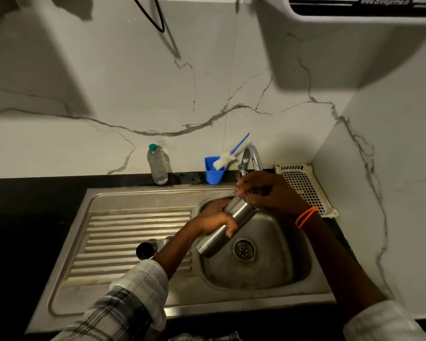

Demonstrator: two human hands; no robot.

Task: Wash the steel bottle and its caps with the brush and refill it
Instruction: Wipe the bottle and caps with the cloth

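The steel bottle [221, 230] is held tilted over the sink basin [276, 267], its mouth up under the tap [250, 156]. My left hand [212, 220] grips the bottle's middle from the left. My right hand [266, 190] covers the bottle's top end, so the mouth is hidden. The blue-handled brush [228, 158] with white bristles stands in a blue cup [214, 173] behind the sink. A dark round cap [145, 250] lies on the ribbed drainboard [133, 230], with a second steel piece beside it partly hidden by my left arm.
A clear plastic bottle [158, 166] with a green cap stands at the back of the dark counter. A cream perforated tray [305, 188] leans in the right corner. A water purifier [354, 6] hangs on the wall above. The drain [243, 249] sits under the bottle.
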